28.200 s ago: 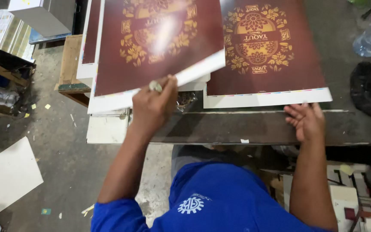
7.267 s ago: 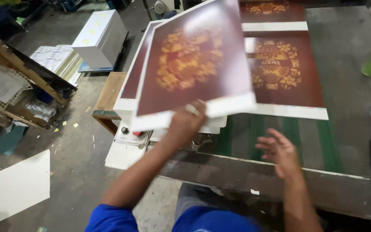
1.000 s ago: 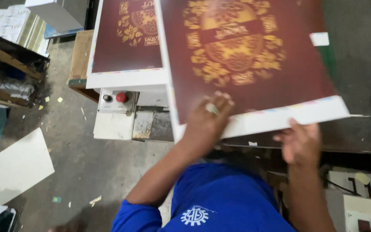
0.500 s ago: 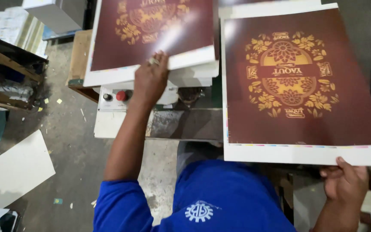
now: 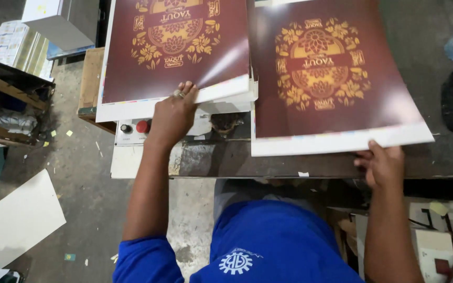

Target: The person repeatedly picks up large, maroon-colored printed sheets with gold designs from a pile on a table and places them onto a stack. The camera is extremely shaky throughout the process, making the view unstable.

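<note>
Right-hand sheet (image 5: 331, 78) now lower, white edge over right hand (image 5: 381, 165).

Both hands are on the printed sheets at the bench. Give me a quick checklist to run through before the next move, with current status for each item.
1. Left hand on the near edge of the left sheet stack: ok.
2. Right hand holding the near edge of the right sheet: ok.
3. Right sheet lying flat: not ok, its right side curls up.
4. Red button uncovered: ok.
5. The two sheets apart, not overlapping: cannot tell.
</note>
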